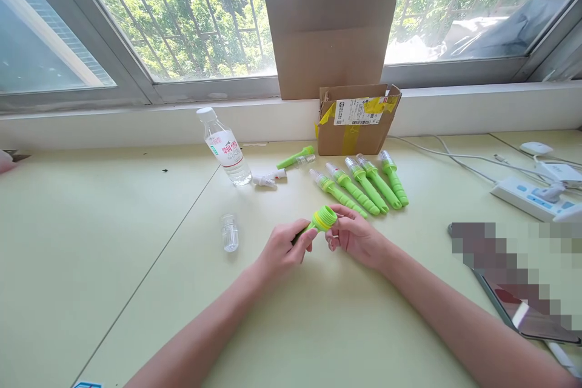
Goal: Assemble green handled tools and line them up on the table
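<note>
A clear plastic water bottle with a white cap stands upright on the pale green table, a little water at its bottom. Nearer, a small clear plastic cap stands alone, nothing visible inside. At centre, the person's left hand is clamped around the handle of a green plastic brush handle with a ridged round head, raised just above the table; the right hand pinches that head. Behind lie five matching green handles before an open brown cardboard box, contents unseen.
</note>
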The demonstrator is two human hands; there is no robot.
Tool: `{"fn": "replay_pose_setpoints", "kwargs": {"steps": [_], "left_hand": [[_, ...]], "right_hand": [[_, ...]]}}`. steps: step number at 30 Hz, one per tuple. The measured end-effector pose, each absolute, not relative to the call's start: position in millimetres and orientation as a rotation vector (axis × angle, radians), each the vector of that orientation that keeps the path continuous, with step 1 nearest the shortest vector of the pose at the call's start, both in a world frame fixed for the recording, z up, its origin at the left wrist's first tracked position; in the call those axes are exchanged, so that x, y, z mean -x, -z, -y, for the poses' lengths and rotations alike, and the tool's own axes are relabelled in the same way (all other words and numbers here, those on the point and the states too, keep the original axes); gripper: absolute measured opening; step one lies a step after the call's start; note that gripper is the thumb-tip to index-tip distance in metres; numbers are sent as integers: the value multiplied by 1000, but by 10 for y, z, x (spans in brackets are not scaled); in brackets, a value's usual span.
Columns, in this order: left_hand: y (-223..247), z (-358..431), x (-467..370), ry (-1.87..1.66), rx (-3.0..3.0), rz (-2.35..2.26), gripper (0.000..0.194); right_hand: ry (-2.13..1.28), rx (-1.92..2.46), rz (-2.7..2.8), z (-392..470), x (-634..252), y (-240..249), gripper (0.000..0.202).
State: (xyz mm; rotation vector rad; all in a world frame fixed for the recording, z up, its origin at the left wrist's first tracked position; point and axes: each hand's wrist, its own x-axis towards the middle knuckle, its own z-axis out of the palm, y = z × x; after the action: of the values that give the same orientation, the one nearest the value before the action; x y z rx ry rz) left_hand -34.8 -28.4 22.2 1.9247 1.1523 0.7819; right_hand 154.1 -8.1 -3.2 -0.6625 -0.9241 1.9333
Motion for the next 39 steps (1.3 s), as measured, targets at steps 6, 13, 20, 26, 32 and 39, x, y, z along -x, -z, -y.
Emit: {"fn": "replay_pose_setpoints", "kwargs": {"steps": [6, 13, 20, 26, 32, 39], "left_hand": [[-210, 235, 364, -722, -1814, -1134, 41], [-171, 230, 331, -744, -1781, -1187, 41], [-190, 263, 320, -766, -1694, -1098, 45], [-220, 275, 326, -757, -1594, -1011, 45], [-185, 261, 352, -711, -1501, -944, 48], [-183, 239, 375, -627, -1386, -873, 49]], "right_hand": [[-1961, 674, 915, 64, -1544, 40, 22], [-1948, 683, 867, 54, -1537, 22, 22], [-1943, 684, 895, 58, -1546, 47, 23], [-1960, 690, 950, 71, -1551, 31, 19], [-1982, 642, 986, 70, -1558, 28, 18], [-1983, 617, 1036, 62, -1561, 22, 16]]}}
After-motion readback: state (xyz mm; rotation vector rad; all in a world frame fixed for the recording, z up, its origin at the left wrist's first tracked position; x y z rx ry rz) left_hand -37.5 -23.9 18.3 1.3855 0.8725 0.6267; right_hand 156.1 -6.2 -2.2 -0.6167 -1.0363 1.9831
